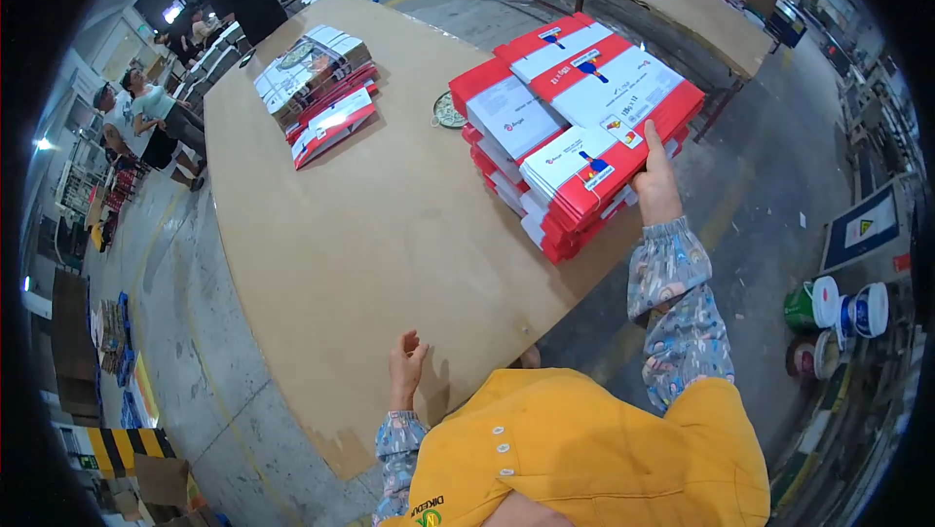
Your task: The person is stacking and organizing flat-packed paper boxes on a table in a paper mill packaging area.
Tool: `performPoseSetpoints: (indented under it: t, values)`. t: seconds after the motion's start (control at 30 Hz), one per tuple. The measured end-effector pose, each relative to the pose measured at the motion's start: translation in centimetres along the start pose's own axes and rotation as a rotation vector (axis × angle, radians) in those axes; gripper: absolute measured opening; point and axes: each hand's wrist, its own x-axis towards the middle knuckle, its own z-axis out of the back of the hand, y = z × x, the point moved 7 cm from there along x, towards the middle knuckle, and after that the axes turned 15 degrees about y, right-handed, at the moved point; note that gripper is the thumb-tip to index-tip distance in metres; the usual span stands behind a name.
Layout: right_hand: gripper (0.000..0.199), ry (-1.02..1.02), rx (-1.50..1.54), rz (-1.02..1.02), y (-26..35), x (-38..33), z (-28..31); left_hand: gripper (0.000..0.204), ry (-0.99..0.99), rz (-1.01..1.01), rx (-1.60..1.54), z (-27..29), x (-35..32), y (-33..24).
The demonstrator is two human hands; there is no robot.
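A tall, uneven stack of flat red-and-white printed cardboard packages (575, 128) stands on the brown table's right side. My right hand (659, 186) grips a flat package at the stack's near right edge, thumb on top; its other fingers are hidden beneath. Over the near part of the table, my left hand (406, 363) is empty, its fingers loosely bent and apart. Farther left lies a smaller pile (317, 79) of clear-wrapped bundles and red-and-white packages. One red-and-white package (333, 128) lies at that pile's near end.
The brown table (321, 274) stretches away from me. A round patterned roll (449, 110) sits beside the tall stack. Another table (672, 1) stands beyond it. Paint buckets (828, 308) are on the floor at right. Several people, including a person in black (243, 1), are at far left.
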Motion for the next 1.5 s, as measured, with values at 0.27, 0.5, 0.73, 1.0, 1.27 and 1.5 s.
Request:
performPoseSetpoints:
  t: [0.27,0.5,0.73,1.0,1.27,1.5]
  values:
    - [0.061,-0.080,-0.048,-0.005,-0.5,2.2,4.3,0.041,0.024,-0.001,0.039,-2.3,2.2,1.6]
    - [0.071,-0.015,-0.089,-0.087,0.5,1.6,2.8,0.040,0.025,-0.005,0.019,-3.4,2.0,1.6]
    - [0.066,0.162,-0.246,-0.009,-0.9,0.7,0.6,0.039,-0.045,0.013,0.012,0.1,1.2,3.8]
    - [0.075,-0.030,-0.567,-0.023,2.7,-1.4,4.2,0.037,-0.124,0.061,-0.034,2.1,0.8,6.7]
    - [0.048,-0.243,-0.644,0.159,2.9,-5.6,14.7,0.031,-0.247,0.113,0.029,4.8,2.3,8.6]
    - [0.012,-0.016,-1.102,-0.501,-16.7,-20.4,10.5,0.030,-0.488,0.103,-0.024,8.2,5.6,11.5]
